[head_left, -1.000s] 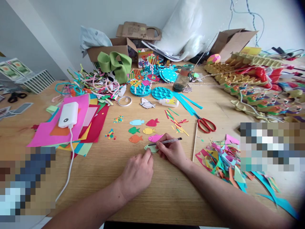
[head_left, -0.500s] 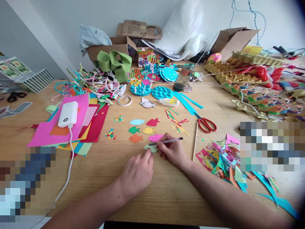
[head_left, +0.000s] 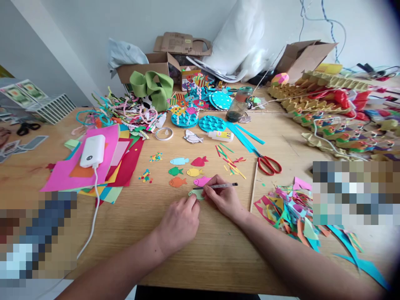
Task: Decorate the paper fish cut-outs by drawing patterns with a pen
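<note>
My right hand (head_left: 222, 197) grips a dark pen (head_left: 223, 185), its tip over a pale green paper fish (head_left: 194, 193). The fingertips of my left hand (head_left: 180, 218) press on the lower edge of that fish against the table; its fingers are bent and close together. Just above lie a pink fish (head_left: 201, 181), an orange fish (head_left: 178, 182), a yellow fish (head_left: 194, 172), a green fish (head_left: 175, 171), a red fish (head_left: 199, 161) and a light blue fish (head_left: 179, 161). My right fingers cover part of the pale green fish.
Red-handled scissors (head_left: 269, 165) and a thin stick (head_left: 253, 187) lie right of the fish, beside paper scraps (head_left: 289, 208). Coloured sheets with a white power bank (head_left: 93, 151) are at left. Farther back are a glue bottle (head_left: 221, 135), a glass jar (head_left: 239, 104) and egg cartons (head_left: 300, 100).
The view has shifted slightly. The pen in my right hand has moved a little at the pale green fish, while my left hand still rests on the fish.
</note>
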A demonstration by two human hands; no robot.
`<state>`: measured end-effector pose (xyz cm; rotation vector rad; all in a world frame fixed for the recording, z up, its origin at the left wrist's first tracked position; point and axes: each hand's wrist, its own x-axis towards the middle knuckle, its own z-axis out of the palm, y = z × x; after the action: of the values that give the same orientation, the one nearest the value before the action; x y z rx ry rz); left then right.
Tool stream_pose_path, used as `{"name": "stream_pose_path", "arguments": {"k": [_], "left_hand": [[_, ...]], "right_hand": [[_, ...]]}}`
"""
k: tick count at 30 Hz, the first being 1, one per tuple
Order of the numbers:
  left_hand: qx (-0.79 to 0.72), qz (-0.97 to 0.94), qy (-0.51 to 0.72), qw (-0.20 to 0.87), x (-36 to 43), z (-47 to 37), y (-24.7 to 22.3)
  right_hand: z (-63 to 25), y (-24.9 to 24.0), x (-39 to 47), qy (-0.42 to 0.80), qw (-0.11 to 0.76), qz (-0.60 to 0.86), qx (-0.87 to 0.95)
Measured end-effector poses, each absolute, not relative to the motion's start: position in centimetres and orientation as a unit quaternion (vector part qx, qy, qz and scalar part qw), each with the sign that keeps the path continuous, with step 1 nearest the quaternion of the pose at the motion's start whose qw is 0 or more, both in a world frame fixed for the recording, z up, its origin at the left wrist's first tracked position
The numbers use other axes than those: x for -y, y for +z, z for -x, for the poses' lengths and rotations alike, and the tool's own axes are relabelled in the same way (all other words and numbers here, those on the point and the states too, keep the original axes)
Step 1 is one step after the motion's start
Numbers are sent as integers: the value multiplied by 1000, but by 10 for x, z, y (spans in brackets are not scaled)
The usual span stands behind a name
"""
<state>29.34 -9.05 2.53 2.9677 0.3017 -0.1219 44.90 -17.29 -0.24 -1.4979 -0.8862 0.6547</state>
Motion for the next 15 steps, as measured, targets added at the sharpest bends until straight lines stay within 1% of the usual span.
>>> {"name": "stream_pose_path", "arguments": {"k": [4,7,9,11,13,15], "left_hand": [[-108,-986,-32,119,86,-292,36],[-116,-979,-29,165,88,-286,60],[-116,-965,-40,232,93,-277,79],[-126,-935,-62,326,101,-260,89],[-138,-886,-117,426,110,-234,84],[-177,-827,-183,502,120,-204,66]], "right_hand": [[-449,-4,171,272,592,653,386],[-449,-4,171,279,589,655,382],[-449,-5,172,283,590,655,378],[-449,-5,172,285,592,654,375],[-449,-6,172,287,596,650,374],[-449,-5,172,288,606,641,373]]}}
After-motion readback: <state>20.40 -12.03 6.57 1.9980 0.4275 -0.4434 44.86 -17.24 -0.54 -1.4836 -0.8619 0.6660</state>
